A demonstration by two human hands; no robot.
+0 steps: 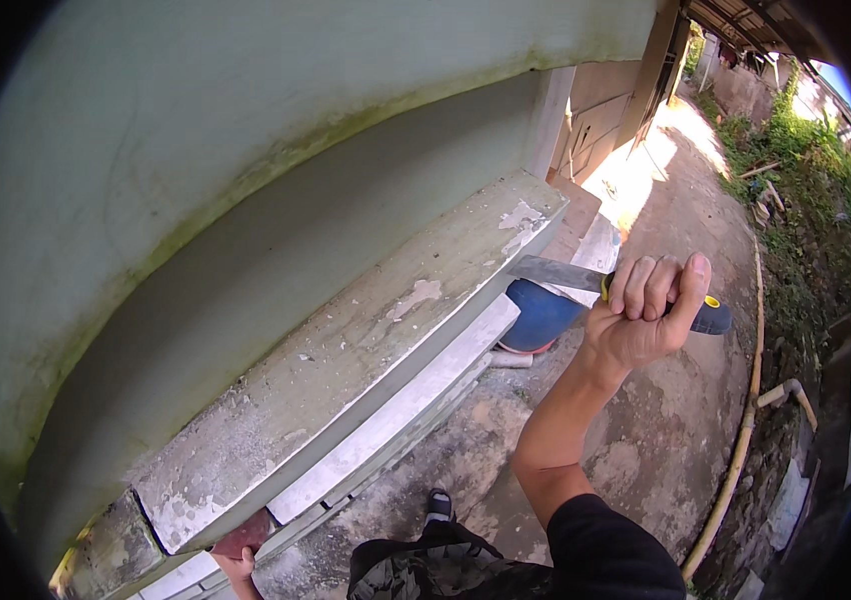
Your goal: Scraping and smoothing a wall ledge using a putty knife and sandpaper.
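Note:
My right hand (pixel 651 300) is closed round the black and yellow handle of a putty knife (pixel 561 275). Its wide metal blade points left, and its tip meets the outer edge of a concrete ledge (pixel 346 340) in the view; whether it touches, I cannot tell. Paint on the ledge is flaking, with bare pale patches. At the lower left, my left hand (pixel 236 570) grips a flat dark red piece (pixel 245 535), perhaps sandpaper, against the ledge's front side. Most of the left fingers are hidden.
A pale green wall (pixel 196 120) with mossy stains overhangs the ledge. Below the blade sits a blue rounded container (pixel 538 318). A concrete path (pixel 636 430) runs along the right, bordered by a yellowish pipe (pixel 736 470) and plants (pixel 796 150). My sandalled foot (pixel 439 505) stands below.

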